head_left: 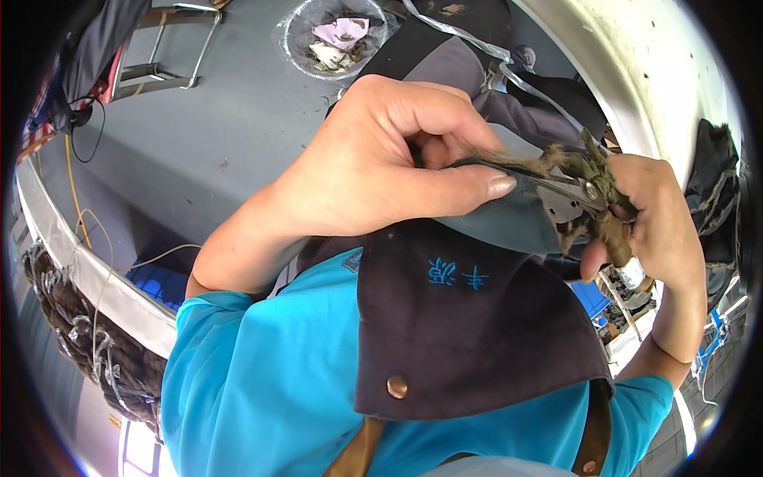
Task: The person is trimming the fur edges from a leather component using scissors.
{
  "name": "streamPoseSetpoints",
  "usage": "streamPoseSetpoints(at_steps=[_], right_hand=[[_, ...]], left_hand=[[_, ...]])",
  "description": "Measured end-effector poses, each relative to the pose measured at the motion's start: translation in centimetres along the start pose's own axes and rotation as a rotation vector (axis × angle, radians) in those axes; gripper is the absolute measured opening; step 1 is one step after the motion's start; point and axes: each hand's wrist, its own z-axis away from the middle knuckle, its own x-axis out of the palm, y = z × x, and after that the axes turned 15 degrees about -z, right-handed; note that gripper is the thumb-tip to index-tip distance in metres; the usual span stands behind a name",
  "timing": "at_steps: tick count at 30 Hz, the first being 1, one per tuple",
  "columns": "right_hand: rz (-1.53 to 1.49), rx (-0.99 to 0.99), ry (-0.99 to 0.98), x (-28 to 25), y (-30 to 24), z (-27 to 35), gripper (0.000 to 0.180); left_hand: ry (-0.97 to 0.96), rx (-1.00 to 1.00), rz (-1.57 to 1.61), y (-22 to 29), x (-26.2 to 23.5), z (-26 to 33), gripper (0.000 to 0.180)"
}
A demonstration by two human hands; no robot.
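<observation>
The left hand (pixel 389 159) pinches a ragged brown fur piece (pixel 518 164), dark-backed; beyond the thumb (pixel 499 188), the right hand (pixel 656 215) grips scissors (pixel 590 191).

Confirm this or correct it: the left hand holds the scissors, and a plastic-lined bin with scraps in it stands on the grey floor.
The hand is wrong: the head view shows the right hand holding the scissors. The plastic-lined bin with scraps in it does stand on the grey floor.
</observation>
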Motion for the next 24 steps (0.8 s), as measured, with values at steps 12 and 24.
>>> streamPoseSetpoints(at_steps=[12, 24], right_hand=[[-0.044, 0.008, -0.004, 0.2, -0.4, -0.5, 0.024], [0.085, 0.029, -0.078, -0.9, -0.1, 0.2, 0.032]], left_hand=[[-0.038, -0.117, 0.061, 0.3, 0.0, -0.5, 0.013], [-0.096, -0.092, 0.031, 0.0, 0.0, -0.5, 0.013]])
